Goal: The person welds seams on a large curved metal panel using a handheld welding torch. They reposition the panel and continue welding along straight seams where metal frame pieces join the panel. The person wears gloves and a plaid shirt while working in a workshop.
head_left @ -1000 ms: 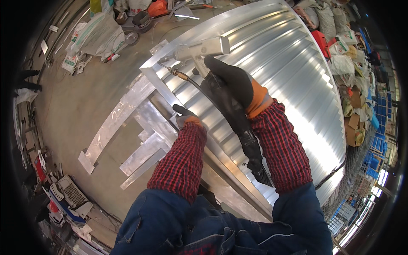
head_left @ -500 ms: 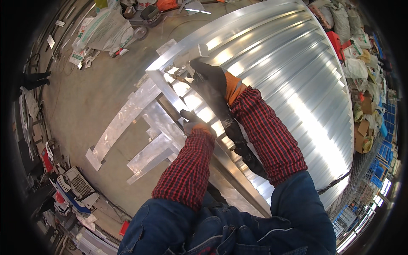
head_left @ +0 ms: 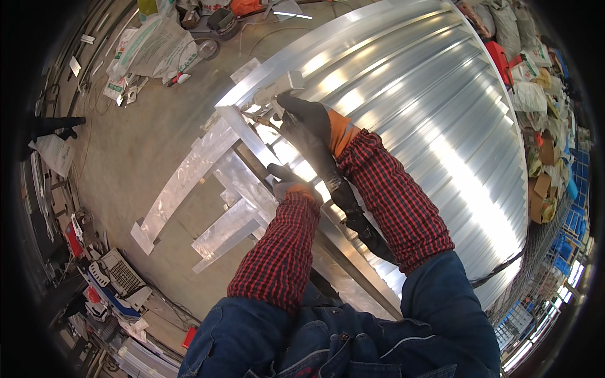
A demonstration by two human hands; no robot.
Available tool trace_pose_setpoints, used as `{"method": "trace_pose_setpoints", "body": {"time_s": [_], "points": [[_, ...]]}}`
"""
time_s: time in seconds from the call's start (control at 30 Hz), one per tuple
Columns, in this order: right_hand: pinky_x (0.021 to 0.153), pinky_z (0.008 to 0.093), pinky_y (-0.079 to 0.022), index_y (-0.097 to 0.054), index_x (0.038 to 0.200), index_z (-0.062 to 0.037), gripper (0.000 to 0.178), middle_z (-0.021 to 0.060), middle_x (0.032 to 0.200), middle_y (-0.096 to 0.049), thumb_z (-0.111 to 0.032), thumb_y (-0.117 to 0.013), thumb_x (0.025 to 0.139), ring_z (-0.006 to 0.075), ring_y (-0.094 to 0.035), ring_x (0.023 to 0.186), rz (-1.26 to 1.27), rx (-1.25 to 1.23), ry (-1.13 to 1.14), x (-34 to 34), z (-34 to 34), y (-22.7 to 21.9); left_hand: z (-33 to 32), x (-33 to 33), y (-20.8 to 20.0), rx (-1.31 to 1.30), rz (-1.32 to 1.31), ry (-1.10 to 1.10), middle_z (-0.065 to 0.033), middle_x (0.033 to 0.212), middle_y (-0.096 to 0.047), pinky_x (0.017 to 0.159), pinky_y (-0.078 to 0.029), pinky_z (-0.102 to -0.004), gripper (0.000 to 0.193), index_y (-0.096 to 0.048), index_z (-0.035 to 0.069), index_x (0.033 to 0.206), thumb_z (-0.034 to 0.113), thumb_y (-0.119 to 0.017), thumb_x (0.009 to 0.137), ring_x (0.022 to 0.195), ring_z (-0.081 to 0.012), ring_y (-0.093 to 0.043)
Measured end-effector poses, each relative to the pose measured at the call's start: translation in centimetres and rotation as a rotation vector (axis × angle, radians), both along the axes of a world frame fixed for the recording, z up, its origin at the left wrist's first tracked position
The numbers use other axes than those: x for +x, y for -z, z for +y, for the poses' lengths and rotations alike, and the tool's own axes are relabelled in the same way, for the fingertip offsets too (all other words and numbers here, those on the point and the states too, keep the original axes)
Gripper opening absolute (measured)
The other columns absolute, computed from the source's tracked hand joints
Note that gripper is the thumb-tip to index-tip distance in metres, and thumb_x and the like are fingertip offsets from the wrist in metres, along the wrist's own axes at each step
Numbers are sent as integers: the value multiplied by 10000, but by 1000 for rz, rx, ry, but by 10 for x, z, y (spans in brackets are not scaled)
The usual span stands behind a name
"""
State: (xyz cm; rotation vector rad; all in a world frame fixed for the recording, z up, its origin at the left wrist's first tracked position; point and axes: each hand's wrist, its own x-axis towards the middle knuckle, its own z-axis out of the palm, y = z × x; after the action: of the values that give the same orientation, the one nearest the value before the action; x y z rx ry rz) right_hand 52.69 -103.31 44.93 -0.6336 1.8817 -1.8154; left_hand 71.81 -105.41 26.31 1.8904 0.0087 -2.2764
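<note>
Metal tool (head_left: 282,87) held over the slatted panel (head_left: 441,120)

Head view: the right hand (head_left: 307,120) grips the tool at the panel's far left corner. The left hand (head_left: 292,184) lies along the panel's left side, thumb upward; with its fingers hidden, I cannot tell whether they grasp. A black hose (head_left: 354,213) crosses the panel. Metal strips (head_left: 183,170) lie left of it.
</note>
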Motion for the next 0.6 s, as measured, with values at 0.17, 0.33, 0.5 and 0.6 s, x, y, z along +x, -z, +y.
{"method": "trace_pose_setpoints", "body": {"time_s": [0.17,0.33,0.5,0.6], "points": [[714,318,-505,-814,1134,-39,493,31,911,-741,-510,-694,1053,107,-610,763,-540,20,-97,-18,-3,-4,1,12,31,100,129,-31,71,774,-744,733,-515,-270,113,-825,218,818,223,-804,929,649,-104,-643],[675,327,-498,-815,1067,-14,525,31,889,-740,-530,-731,1024,111,-607,732,-492,-2,-44,-14,-11,3,6,25,62,199,257,-63,70,771,-742,724,-514,-272,113,-825,219,814,219,-806,925,646,-105,-641],[658,326,-498,-814,1088,-15,504,22,890,-741,-509,-728,1036,106,-607,718,-281,14,85,-3,-19,14,13,34,90,299,386,-98,69,767,-740,715,-513,-273,114,-824,220,809,215,-807,922,644,-105,-639],[664,312,-498,-811,1104,-17,482,20,894,-740,-487,-721,1049,100,-608,727,-311,-15,64,-5,-18,17,14,41,108,361,463,-120,68,764,-739,709,-512,-274,115,-823,221,807,213,-808,920,643,-106,-638]]}}
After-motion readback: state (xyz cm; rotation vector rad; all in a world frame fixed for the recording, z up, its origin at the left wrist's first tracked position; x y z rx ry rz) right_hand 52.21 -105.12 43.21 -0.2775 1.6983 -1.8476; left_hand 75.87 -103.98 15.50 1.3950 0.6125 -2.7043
